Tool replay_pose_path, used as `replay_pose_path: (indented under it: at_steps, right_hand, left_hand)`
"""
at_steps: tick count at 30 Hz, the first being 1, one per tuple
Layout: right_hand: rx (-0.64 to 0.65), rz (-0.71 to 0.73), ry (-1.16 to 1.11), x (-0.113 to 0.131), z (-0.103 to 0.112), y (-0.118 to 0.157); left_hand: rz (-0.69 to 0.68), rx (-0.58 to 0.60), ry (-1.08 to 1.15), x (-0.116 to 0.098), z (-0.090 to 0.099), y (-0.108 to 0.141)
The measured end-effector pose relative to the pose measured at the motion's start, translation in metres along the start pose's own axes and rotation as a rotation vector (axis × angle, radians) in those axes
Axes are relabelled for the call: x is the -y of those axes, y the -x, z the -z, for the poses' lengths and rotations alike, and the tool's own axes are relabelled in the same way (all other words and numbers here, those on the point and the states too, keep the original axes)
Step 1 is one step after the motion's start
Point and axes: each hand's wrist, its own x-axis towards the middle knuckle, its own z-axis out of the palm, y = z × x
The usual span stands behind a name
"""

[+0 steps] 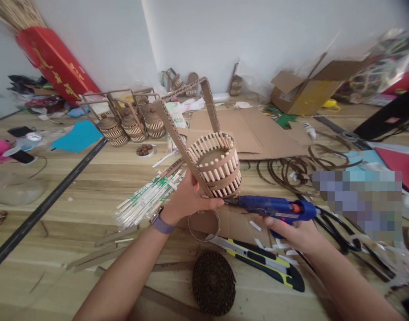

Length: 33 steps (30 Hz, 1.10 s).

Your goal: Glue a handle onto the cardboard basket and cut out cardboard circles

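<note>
My left hand (191,196) is closed around the lower left side of a small basket (221,174) made of pale sticks and brown cardboard bands. A tall cardboard handle (173,122) rises from the basket, which tilts a little above the table. In my right hand (294,232) is a blue hot glue gun (274,207), its nozzle pointing left at the basket's bottom edge, close to my left thumb. I cannot tell whether the nozzle touches the cardboard. Below them lie a cardboard ring (204,225), a yellow and black utility knife (264,263) and a dark coiled roll (214,283).
Finished-looking lidded baskets (134,125) stand at the back left beside a bowl of brown beads (146,150). Packaged sticks (151,196) lie left of my hand. Cardboard sheets (251,133), loose brown strips (291,167) and an open carton (304,89) occupy the right and back.
</note>
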Motion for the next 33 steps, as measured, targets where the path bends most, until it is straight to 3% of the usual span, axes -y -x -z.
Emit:
replay_pose_path:
  at_steps: [16, 25, 33]
  right_hand:
    - [-0.002, 0.015, 0.004, 0.006, -0.001, -0.003]
    - [0.14, -0.151, -0.145, -0.019, 0.009, 0.001]
    - [0.202, -0.207, -0.28, -0.014, 0.008, 0.0]
  left_hand:
    - [0.007, 0.024, 0.041, 0.0, 0.0, 0.0]
    - [0.019, 0.038, 0.085, -0.004, -0.003, 0.0]
    - [-0.03, 0.018, -0.001, -0.013, -0.006, -0.002]
